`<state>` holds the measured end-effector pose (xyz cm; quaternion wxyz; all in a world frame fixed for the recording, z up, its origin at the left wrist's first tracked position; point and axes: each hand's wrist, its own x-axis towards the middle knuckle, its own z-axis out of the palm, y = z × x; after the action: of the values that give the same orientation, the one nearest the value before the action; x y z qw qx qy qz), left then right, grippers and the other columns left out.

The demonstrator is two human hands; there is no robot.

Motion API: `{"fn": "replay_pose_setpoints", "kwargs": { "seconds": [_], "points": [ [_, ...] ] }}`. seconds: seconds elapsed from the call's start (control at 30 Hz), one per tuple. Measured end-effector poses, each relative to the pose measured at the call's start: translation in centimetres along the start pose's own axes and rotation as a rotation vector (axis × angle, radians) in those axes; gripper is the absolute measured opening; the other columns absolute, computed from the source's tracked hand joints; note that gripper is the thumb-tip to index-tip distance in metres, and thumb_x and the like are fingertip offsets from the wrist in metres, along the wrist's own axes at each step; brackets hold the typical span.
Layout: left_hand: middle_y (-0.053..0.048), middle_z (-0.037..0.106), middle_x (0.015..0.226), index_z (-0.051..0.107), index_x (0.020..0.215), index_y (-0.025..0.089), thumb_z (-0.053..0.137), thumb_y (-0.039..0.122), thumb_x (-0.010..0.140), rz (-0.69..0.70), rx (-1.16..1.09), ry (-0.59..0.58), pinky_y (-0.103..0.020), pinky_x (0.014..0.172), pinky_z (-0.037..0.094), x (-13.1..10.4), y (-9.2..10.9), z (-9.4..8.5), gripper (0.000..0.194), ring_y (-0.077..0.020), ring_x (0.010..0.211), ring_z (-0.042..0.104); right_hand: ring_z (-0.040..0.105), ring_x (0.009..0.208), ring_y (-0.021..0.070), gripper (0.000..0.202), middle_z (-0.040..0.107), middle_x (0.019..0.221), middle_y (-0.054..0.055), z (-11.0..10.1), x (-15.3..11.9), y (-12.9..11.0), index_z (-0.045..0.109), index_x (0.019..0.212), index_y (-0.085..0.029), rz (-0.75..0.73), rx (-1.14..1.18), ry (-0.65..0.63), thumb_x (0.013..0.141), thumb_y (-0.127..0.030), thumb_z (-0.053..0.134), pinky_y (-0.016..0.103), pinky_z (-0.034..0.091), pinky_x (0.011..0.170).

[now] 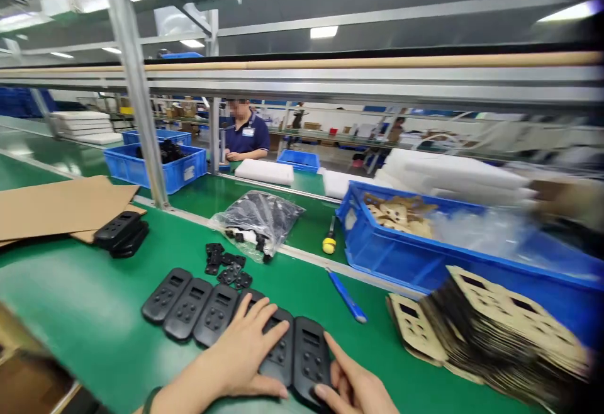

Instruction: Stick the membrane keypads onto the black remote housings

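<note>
Several black remote-control-like casings lie side by side in a slanting row on the green bench. My left hand [250, 345] rests across the middle of the row with its fingers spread, partly hiding the casings beneath. At the row's right end is a black casing [311, 354]. My right hand [356, 379] grips this one along its right side, the index finger on the edge and the thumb near its lower end. Small black button pads [229, 268] are scattered just beyond the row. Behind them sits a clear plastic bag [264, 219] of dark parts.
A blue knife-like tool [346, 296] and a yellow-handled screwdriver [329, 242] lie ahead. To the right are stacked tan die-cut sheets [509, 319] and a blue bin [391, 250]. Stacked casings [120, 231] and cardboard [66, 206] lie left. A person [248, 134] works across the bench.
</note>
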<state>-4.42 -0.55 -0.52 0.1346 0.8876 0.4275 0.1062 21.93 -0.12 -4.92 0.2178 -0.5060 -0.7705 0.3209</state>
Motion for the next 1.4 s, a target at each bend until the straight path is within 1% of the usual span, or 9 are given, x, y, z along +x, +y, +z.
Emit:
{"fn": "replay_pose_setpoints", "kwargs": {
  "seconds": [0.1,0.27,0.47,0.67,0.83,0.93,1.1,1.23,1.4],
  "points": [
    [-0.020,0.031,0.149,0.026,0.146,0.026,0.063,0.063,0.072,-0.010,0.109,0.047,-0.067,0.107,0.020,-0.1,-0.8,1.1,0.091,-0.0397,0.138,0.025,0.059,0.062,0.0151,0.051,0.064,0.085,0.002,-1.6,0.5,-0.1,0.046,0.135,-0.016,-0.038,-0.171,0.160,0.089,-0.036,0.049,0.024,0.051,0.063],
    [-0.013,0.026,0.153,0.018,0.147,0.032,0.062,0.057,0.076,0.069,0.206,0.191,-0.064,0.106,0.026,0.1,-2.7,3.1,0.087,-0.0389,0.136,0.030,0.051,0.106,0.0351,0.040,0.059,0.117,0.020,-6.4,0.7,3.0,0.060,0.118,-0.009,0.107,-0.518,0.535,0.082,-0.017,0.045,0.050,0.043,0.089],
    [-0.012,0.027,0.153,0.020,0.147,0.031,0.059,0.054,0.080,0.103,0.215,0.247,-0.061,0.107,0.028,0.1,-3.1,3.5,0.080,-0.0379,0.135,0.033,0.054,0.077,0.0279,0.028,0.072,0.091,0.011,-9.4,0.3,5.7,0.072,0.091,-0.022,0.118,-0.534,0.632,0.080,-0.018,0.047,0.038,0.046,0.064],
    [-0.008,0.040,0.147,0.040,0.139,0.033,0.053,0.033,0.088,-0.030,-0.137,0.236,-0.053,0.106,0.035,1.7,-0.7,1.0,0.053,-0.0300,0.132,0.040,0.058,0.078,0.0248,0.041,0.070,0.094,0.011,-8.5,0.1,1.7,0.067,0.110,-0.018,-0.011,-0.352,0.763,0.094,-0.041,0.038,0.038,0.049,0.072],
    [-0.007,0.071,0.091,0.066,0.103,0.016,0.067,0.021,0.069,-0.262,-0.876,0.155,-0.029,0.068,0.053,4.8,1.9,-1.2,0.034,-0.0186,0.075,0.065,0.064,0.076,0.0211,0.036,0.070,0.083,0.005,-6.4,1.2,-2.5,0.068,0.107,-0.020,-0.054,0.099,0.485,0.091,-0.046,0.048,0.029,0.051,0.069],
    [-0.001,0.063,0.055,0.065,0.073,0.012,0.069,0.030,0.066,-0.368,-1.103,0.088,-0.025,0.050,0.047,6.5,2.0,-1.6,0.020,-0.0130,0.049,0.057,0.061,0.070,0.0203,0.040,0.066,0.075,0.004,-5.8,2.2,-3.3,0.064,0.113,-0.018,-0.031,0.269,0.410,0.090,-0.047,0.049,0.030,0.050,0.065],
    [-0.002,0.064,0.054,0.063,0.070,0.011,0.077,0.045,0.054,-0.420,-1.261,0.063,-0.026,0.056,0.051,7.8,1.3,-1.7,0.040,-0.0129,0.050,0.061,0.055,0.096,0.0285,0.050,0.054,0.125,0.012,-4.9,2.8,-2.9,0.053,0.132,-0.029,-0.258,-0.215,0.588,0.085,-0.044,0.061,0.045,0.049,0.082],
    [-0.003,0.064,0.052,0.060,0.061,0.012,0.079,0.051,0.051,-0.390,-1.331,0.010,-0.022,0.047,0.046,8.0,1.4,-1.5,0.045,-0.0107,0.045,0.057,0.047,0.115,0.0282,0.074,0.046,0.133,0.009,-3.7,2.0,-3.3,0.028,0.145,-0.036,-0.327,-0.206,0.266,0.083,-0.025,0.066,0.044,0.044,0.095],
    [0.004,0.054,0.043,0.052,0.057,0.015,0.077,0.055,0.056,-0.323,-1.404,-0.002,-0.017,0.040,0.035,7.6,2.2,-0.8,0.048,-0.0059,0.038,0.047,0.054,0.086,0.0175,0.067,0.044,0.125,0.008,-2.8,1.4,-4.6,0.039,0.140,-0.034,-0.198,0.222,0.077,0.080,-0.021,0.067,0.028,0.052,0.069]
  ]
}}
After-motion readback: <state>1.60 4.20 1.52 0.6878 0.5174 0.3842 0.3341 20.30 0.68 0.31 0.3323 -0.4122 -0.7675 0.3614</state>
